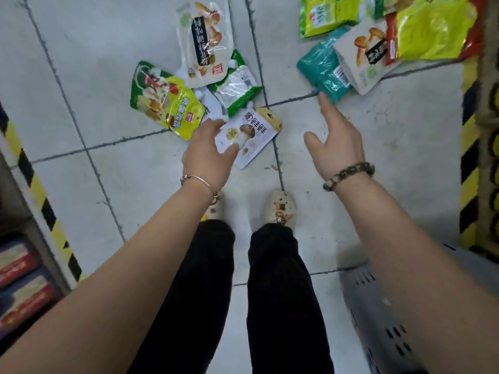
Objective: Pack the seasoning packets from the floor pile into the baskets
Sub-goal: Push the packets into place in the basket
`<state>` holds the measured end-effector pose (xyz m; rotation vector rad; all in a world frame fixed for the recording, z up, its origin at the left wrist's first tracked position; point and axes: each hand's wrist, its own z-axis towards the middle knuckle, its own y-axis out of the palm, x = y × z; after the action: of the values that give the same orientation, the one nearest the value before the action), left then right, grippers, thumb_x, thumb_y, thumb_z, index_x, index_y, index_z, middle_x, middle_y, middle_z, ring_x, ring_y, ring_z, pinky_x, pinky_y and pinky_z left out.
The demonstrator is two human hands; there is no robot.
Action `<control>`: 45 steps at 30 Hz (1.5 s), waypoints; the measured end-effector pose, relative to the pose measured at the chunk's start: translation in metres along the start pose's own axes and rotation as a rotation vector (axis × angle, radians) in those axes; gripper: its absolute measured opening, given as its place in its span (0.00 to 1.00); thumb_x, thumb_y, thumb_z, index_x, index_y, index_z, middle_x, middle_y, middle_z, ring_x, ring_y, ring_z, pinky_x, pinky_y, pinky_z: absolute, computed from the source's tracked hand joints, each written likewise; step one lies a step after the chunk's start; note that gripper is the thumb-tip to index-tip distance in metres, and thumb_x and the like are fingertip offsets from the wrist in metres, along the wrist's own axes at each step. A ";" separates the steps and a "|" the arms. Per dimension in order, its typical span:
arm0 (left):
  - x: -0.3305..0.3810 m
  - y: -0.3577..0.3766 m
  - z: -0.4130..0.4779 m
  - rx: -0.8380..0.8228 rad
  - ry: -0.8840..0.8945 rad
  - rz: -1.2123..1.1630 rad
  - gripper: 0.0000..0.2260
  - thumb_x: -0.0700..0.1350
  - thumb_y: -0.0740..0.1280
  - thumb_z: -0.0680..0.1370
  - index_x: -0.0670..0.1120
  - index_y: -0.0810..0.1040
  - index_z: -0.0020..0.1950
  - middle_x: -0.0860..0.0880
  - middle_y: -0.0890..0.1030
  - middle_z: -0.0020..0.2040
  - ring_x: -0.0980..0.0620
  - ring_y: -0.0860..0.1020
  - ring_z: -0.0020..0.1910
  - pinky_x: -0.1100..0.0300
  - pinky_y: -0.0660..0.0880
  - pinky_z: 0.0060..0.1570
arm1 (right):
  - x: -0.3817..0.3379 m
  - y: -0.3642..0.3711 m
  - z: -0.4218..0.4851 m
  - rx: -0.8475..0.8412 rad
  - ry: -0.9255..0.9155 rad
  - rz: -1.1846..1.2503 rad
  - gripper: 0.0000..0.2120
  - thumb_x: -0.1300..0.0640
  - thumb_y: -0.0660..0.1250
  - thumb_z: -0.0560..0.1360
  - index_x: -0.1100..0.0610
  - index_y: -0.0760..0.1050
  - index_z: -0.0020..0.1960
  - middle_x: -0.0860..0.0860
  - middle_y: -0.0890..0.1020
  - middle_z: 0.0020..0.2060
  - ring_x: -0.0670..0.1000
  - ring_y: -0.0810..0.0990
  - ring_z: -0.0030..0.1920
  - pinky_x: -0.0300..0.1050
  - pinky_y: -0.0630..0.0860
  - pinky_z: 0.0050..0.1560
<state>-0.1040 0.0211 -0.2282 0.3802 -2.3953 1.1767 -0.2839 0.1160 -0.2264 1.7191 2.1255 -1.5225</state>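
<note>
Where tiles (140,184) meet, left fingers (229,150) pinch a white packet (255,132).

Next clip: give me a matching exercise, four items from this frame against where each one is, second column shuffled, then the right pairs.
Things
1. white-and-tan packet
2. teal packet
3. grey basket
4. green-and-yellow packet

Places
A. bottom right of the view
B. pinched by the left hand
C. farthest left of the packets
D. just ahead of the right hand's index fingertip

Pairs: 1-B, 2-D, 3-A, 4-C
</note>
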 end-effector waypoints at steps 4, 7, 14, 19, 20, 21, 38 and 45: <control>-0.054 0.022 0.045 0.025 -0.008 -0.013 0.22 0.45 0.67 0.75 0.46 0.70 0.68 0.47 0.72 0.65 0.50 0.70 0.63 0.68 0.61 0.53 | 0.004 0.059 0.051 -0.060 0.012 0.014 0.29 0.56 0.63 0.75 0.50 0.59 0.74 0.55 0.71 0.68 0.55 0.69 0.67 0.47 0.64 0.67; -0.092 0.040 0.083 0.047 0.007 -0.012 0.21 0.46 0.68 0.75 0.47 0.70 0.68 0.47 0.73 0.66 0.50 0.71 0.63 0.66 0.62 0.54 | 0.004 0.108 0.096 -0.058 0.000 0.060 0.28 0.55 0.63 0.74 0.49 0.61 0.73 0.54 0.73 0.66 0.54 0.72 0.65 0.44 0.67 0.64; -0.156 0.079 0.159 0.099 0.092 -0.095 0.20 0.43 0.69 0.75 0.45 0.72 0.66 0.46 0.73 0.65 0.48 0.71 0.63 0.61 0.66 0.59 | -0.005 0.196 0.188 -0.035 -0.033 0.244 0.24 0.56 0.64 0.74 0.50 0.67 0.69 0.50 0.77 0.57 0.47 0.75 0.55 0.31 0.67 0.51; -0.184 0.099 0.190 0.146 0.115 -0.145 0.19 0.42 0.68 0.74 0.46 0.73 0.65 0.47 0.74 0.63 0.49 0.73 0.60 0.62 0.68 0.56 | -0.021 0.245 0.235 -0.065 0.127 0.467 0.08 0.55 0.67 0.71 0.54 0.76 0.50 0.52 0.80 0.44 0.52 0.80 0.41 0.50 0.78 0.44; -0.187 0.099 0.195 0.141 0.125 -0.152 0.19 0.42 0.69 0.74 0.46 0.73 0.65 0.47 0.74 0.63 0.49 0.73 0.61 0.59 0.69 0.58 | -0.025 0.250 0.239 -0.079 0.214 0.573 0.06 0.55 0.67 0.70 0.57 0.76 0.45 0.54 0.81 0.38 0.54 0.80 0.35 0.49 0.79 0.37; -0.189 0.098 0.198 0.132 0.130 -0.156 0.19 0.43 0.69 0.74 0.45 0.73 0.65 0.46 0.74 0.63 0.48 0.73 0.61 0.57 0.70 0.60 | -0.030 0.255 0.242 -0.071 0.293 0.672 0.09 0.55 0.69 0.70 0.61 0.76 0.44 0.55 0.82 0.35 0.53 0.80 0.30 0.46 0.78 0.31; -0.200 0.047 0.221 0.248 0.265 -0.493 0.15 0.36 0.66 0.75 0.46 0.75 0.61 0.50 0.76 0.56 0.54 0.74 0.51 0.61 0.73 0.51 | -0.047 0.155 0.178 0.399 -0.643 -0.312 0.09 0.55 0.56 0.79 0.59 0.71 0.46 0.59 0.76 0.41 0.59 0.73 0.42 0.48 0.63 0.38; -0.178 0.040 0.191 0.160 0.505 -0.409 0.41 0.57 0.71 0.67 0.54 0.54 0.74 0.57 0.59 0.73 0.58 0.58 0.73 0.64 0.58 0.69 | -0.076 0.098 0.126 0.382 -0.689 -0.156 0.13 0.52 0.59 0.79 0.57 0.76 0.57 0.49 0.76 0.45 0.36 0.74 0.35 0.25 0.68 0.35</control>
<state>-0.0179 -0.0988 -0.4473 0.5221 -1.6999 1.1132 -0.2461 -0.0315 -0.3160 0.8672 1.7032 -2.2505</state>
